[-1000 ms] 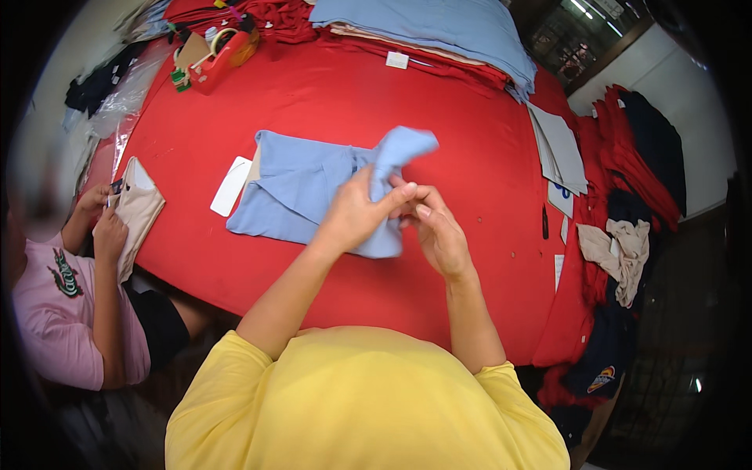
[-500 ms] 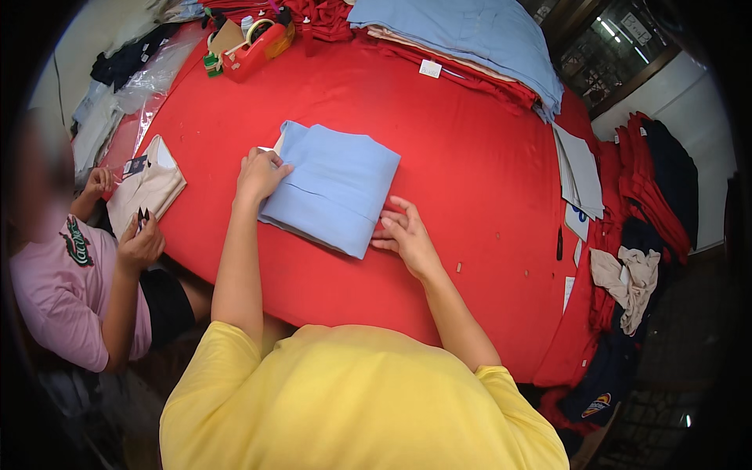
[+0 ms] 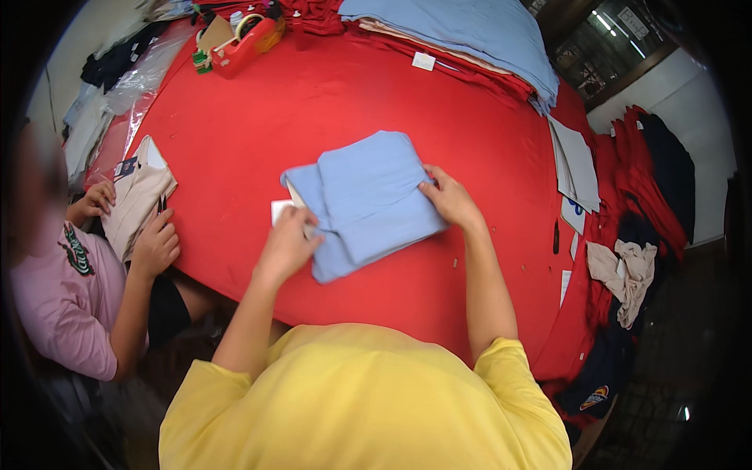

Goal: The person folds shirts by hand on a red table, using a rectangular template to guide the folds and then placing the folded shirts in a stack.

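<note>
A folded light blue garment (image 3: 376,200) lies on the red-covered table in front of me, turned at an angle. At its left side my left hand (image 3: 288,244) is closed, its fingers curled on the garment's edge, slightly blurred. A white card or board (image 3: 279,209) pokes out just beyond those fingers. On the right edge, my right hand (image 3: 454,202) grips the cloth, thumb on top and the other fingers along the far side. The layers under the top fold are mostly hidden.
To my left a co-worker in a pink shirt (image 3: 70,313) holds dark snips (image 3: 162,202) over a folded beige garment (image 3: 141,196). A red tape dispenser (image 3: 243,48) stands far left, a blue cloth stack (image 3: 470,35) at the back, white boards (image 3: 573,164) on the right.
The blue garment has shifted right and turned counterclockwise. My right hand has moved up onto its right edge; my left hand has come lower and nearer. The co-worker's snips have moved to the beige garment.
</note>
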`<state>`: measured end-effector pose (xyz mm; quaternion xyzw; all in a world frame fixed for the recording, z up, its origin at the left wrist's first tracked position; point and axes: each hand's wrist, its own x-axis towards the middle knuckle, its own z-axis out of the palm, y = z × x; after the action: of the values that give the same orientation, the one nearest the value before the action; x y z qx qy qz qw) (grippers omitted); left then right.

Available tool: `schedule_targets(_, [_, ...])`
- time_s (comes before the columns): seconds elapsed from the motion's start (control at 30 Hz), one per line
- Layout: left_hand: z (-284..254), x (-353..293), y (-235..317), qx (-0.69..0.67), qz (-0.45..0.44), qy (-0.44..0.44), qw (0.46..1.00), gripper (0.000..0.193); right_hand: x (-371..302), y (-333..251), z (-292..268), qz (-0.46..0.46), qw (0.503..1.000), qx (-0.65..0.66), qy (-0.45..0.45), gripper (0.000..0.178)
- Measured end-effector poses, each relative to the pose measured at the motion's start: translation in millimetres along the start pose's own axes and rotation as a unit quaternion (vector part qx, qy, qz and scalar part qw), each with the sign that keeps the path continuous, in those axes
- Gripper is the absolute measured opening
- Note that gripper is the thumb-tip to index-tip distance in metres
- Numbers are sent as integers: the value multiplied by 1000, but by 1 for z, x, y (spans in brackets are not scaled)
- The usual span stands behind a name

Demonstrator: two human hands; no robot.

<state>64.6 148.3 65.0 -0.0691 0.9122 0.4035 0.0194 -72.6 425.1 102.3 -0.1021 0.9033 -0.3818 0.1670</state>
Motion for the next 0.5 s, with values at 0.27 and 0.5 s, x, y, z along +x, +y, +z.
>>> schedule_targets(0.27, [8, -7, 19, 205, 310, -3, 928, 72, 38, 20, -40, -54, 985, -118, -111, 56])
schedule_targets(0.5, [19, 27, -4, 154, 341, -115, 920, 80, 40, -11, 51, -198, 941, -255, 102, 60])
